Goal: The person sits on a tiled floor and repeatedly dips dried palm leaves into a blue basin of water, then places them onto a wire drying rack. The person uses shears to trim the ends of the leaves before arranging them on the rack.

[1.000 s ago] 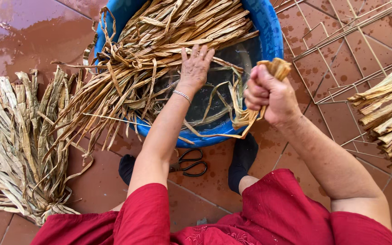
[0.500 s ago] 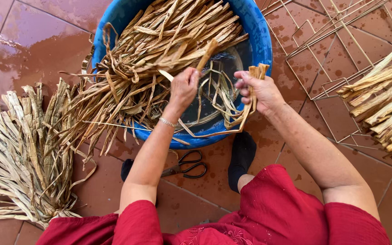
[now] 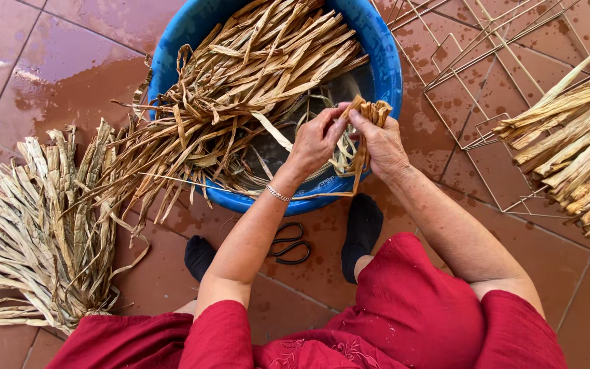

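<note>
Over the near rim of the blue tub (image 3: 387, 65), at roughly 12 o'clock from your lap, both your hands meet on one small bundle of dried leaf strips (image 3: 367, 116). Your right hand (image 3: 380, 140) is closed around the bundle, its ends sticking up past the fingers. Your left hand (image 3: 317, 140) pinches the same strips with fingertips from the 9 o'clock side, thumb touching the right hand.

The tub holds a big heap of soaked strips (image 3: 254, 75), spilling over the rim toward 8 o'clock; some water shows at the bottom. Floor is red-brown tile (image 3: 69, 75), wet and glossy, puddles around the tub. A flat pile of dry leaves (image 3: 35, 225) lies at 9 o'clock, another bundle (image 3: 575, 143) at 3 o'clock resting on a wire rack (image 3: 472, 75). Black scissors (image 3: 291, 246) on the tile between your dark-socked feet, just below the tub.
</note>
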